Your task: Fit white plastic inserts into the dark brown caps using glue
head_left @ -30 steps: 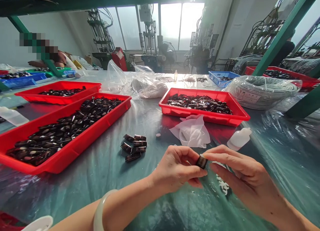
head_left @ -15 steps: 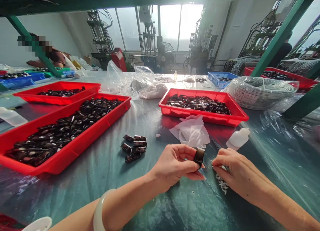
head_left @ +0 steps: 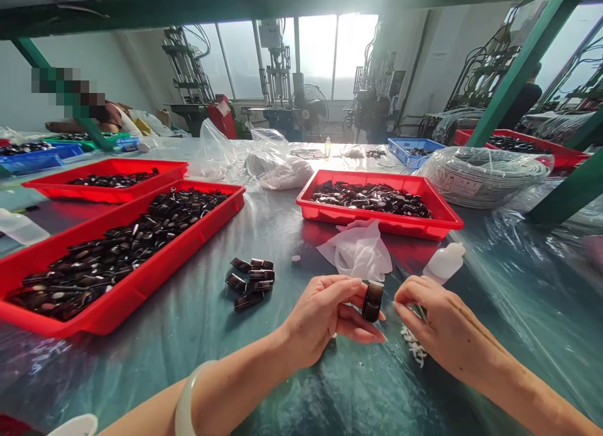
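Observation:
Held in the fingers of my left hand (head_left: 313, 316) is a glossy dark brown, curved plastic part (head_left: 373, 301), standing roughly upright. My right hand (head_left: 443, 326) is just to its right, thumb and forefinger pinched together; whatever they grip is too small or hidden to make out. Under that hand several small white pieces (head_left: 413, 348) lie on the table, partly covered. Left of my hands sits a small group of similar dark parts (head_left: 254, 290). One tiny white piece (head_left: 296, 259) lies beyond them, beside a crumpled white cloth (head_left: 362, 257).
A red tray (head_left: 377, 221) of dark parts stands ahead, another long red tray (head_left: 188, 241) at left. A white squeeze bottle (head_left: 445, 263) lies right of the cloth. Farther right is a plastic-wrapped coil (head_left: 485, 175). Green frame posts (head_left: 518, 78) cross the right side.
My left thumb has shifted up off the front of the dark part, which shows more fully now. My right hand has moved slightly left, still pinched. The view has shifted a little.

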